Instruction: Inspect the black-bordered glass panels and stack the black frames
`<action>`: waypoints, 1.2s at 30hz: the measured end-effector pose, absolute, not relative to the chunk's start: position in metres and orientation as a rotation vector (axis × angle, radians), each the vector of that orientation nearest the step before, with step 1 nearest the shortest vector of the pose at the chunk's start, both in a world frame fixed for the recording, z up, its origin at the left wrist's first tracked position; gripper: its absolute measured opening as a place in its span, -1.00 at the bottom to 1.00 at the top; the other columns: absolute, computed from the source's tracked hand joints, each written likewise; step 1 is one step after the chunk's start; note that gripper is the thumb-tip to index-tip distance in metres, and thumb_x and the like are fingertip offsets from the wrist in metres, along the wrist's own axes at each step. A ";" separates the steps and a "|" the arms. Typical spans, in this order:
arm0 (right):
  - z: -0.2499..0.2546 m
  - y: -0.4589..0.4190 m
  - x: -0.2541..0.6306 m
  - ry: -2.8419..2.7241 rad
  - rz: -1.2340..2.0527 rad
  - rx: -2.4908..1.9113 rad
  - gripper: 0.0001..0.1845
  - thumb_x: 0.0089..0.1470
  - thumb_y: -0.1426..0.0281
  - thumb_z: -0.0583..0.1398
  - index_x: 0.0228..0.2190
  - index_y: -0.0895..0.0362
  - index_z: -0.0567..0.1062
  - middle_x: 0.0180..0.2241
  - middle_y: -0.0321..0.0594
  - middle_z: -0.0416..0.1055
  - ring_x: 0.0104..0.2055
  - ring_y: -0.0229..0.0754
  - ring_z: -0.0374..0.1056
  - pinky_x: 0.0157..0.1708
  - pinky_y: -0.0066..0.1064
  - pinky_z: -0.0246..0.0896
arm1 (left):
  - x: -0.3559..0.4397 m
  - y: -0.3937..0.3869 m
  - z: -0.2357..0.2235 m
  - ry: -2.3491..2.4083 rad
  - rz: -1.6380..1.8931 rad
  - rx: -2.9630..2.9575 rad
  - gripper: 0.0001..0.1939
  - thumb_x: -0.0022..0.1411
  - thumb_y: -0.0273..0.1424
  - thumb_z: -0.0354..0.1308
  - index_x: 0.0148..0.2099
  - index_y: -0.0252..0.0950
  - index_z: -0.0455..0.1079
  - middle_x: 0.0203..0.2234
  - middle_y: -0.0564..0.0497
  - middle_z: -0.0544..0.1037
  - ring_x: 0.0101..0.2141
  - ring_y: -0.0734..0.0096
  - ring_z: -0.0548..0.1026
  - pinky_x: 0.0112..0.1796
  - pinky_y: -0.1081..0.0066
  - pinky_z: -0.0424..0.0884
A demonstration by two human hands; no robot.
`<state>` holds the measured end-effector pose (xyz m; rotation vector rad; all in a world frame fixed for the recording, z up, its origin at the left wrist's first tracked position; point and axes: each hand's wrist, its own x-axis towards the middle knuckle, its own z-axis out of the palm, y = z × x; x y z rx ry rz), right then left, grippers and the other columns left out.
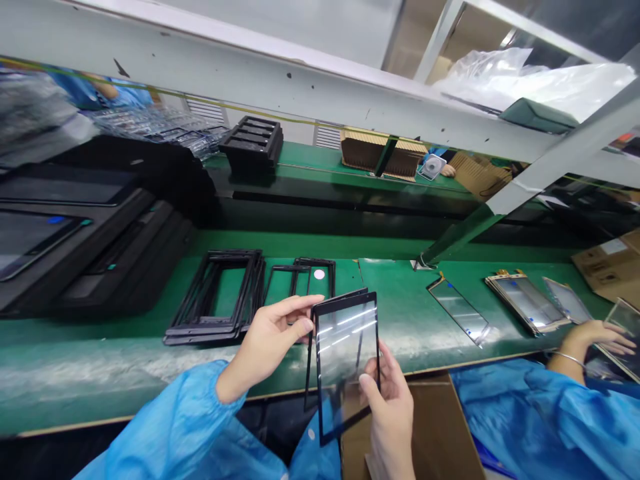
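Observation:
My left hand (270,340) grips the upper left edge of a glass screen panel with a black border (347,353), thumb and fingers pinched on it. My right hand (390,407) holds the panel's lower right edge from below. A black plastic frame (309,373) sits just behind the panel, held together with it. Both sleeves are blue. The panel hangs upright over the front edge of the green bench (125,373).
A stack of black frames (217,300) and two single frames (305,277) lie on the bench. Black trays (80,233) stand at left. Glass panels (525,300) lie at right, where a co-worker's hand (595,337) rests. A cardboard box (435,427) sits below.

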<state>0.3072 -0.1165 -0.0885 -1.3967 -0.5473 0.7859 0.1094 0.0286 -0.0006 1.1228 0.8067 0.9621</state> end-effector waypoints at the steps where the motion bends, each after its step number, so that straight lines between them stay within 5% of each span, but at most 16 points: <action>1: -0.087 -0.117 0.306 -0.525 0.790 -1.404 -0.35 0.00 0.29 0.49 0.16 -0.02 0.62 -0.20 -0.22 0.67 -0.22 -0.13 0.55 -0.20 -0.41 0.53 | 0.109 0.028 -0.002 0.811 0.945 1.100 -0.64 0.22 -0.32 0.47 0.07 -0.15 0.71 -0.38 0.00 0.64 -0.37 0.38 0.61 -0.38 0.49 0.60; 24: -0.065 -0.120 0.293 -0.508 0.857 -1.534 -0.25 0.07 0.19 0.47 0.26 0.09 0.51 -0.26 -0.26 0.55 -0.31 -0.24 0.44 -0.34 -0.51 0.43 | 0.108 0.026 -0.012 0.841 0.927 0.934 -0.57 0.24 -0.30 0.48 0.16 -0.12 0.66 -0.27 -0.01 0.65 -0.26 0.33 0.66 -0.38 0.47 0.68; 30: -0.069 -0.123 0.290 -0.578 0.788 -1.605 -0.25 0.12 0.17 0.43 0.28 0.10 0.48 -0.25 -0.25 0.56 -0.32 -0.21 0.45 -0.33 -0.45 0.44 | 0.110 0.024 -0.008 0.876 0.924 0.929 -0.48 0.20 -0.24 0.50 0.19 -0.21 0.63 -0.22 -0.12 0.72 -0.14 0.12 0.72 -0.40 0.46 0.69; 33: -0.067 -0.123 0.293 -0.782 0.579 -1.688 -0.36 0.15 0.19 0.41 0.22 0.06 0.55 -0.05 -0.11 0.55 -0.09 -0.07 0.51 -0.07 -0.26 0.50 | 0.109 0.024 -0.003 0.929 0.911 0.967 -0.46 0.21 -0.22 0.49 0.20 -0.26 0.63 -0.22 -0.17 0.75 -0.12 0.03 0.75 -0.40 0.47 0.68; 36: -0.053 -0.114 0.304 -0.913 0.430 -1.667 -0.40 0.19 0.22 0.37 0.24 -0.01 0.53 0.29 -0.02 0.38 0.29 0.13 0.35 0.30 0.03 0.27 | 0.105 0.023 0.001 0.954 0.871 1.071 -0.51 0.21 -0.25 0.48 0.15 -0.32 0.65 -0.33 -0.16 0.78 -0.23 0.06 0.77 -0.41 0.47 0.68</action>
